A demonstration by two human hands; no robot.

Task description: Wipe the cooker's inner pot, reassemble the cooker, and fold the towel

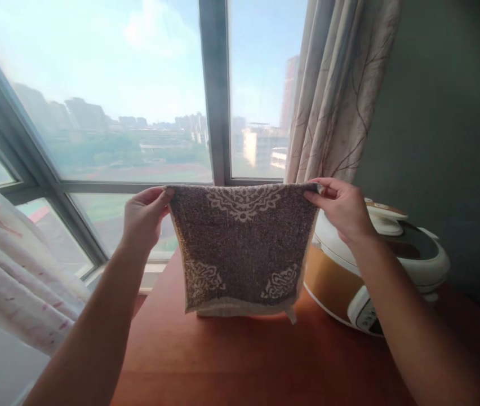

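A dark grey-brown towel (244,248) with pale lace-like motifs hangs stretched between my two hands, folded over along its top edge. My left hand (145,217) pinches its upper left corner between thumb and fingers. At the upper right corner, my right hand (341,206) grips the cloth the same way. The towel's lower edge, with a pale border, hangs over the reddish-brown wooden table (206,361); whether it touches the tabletop I cannot tell.
A white and gold rice cooker (337,282) stands on the table at the right, partly behind my right forearm. Beyond the table is a window with a grey frame (217,90). Patterned curtains hang at the right (337,84) and at the left (16,270).
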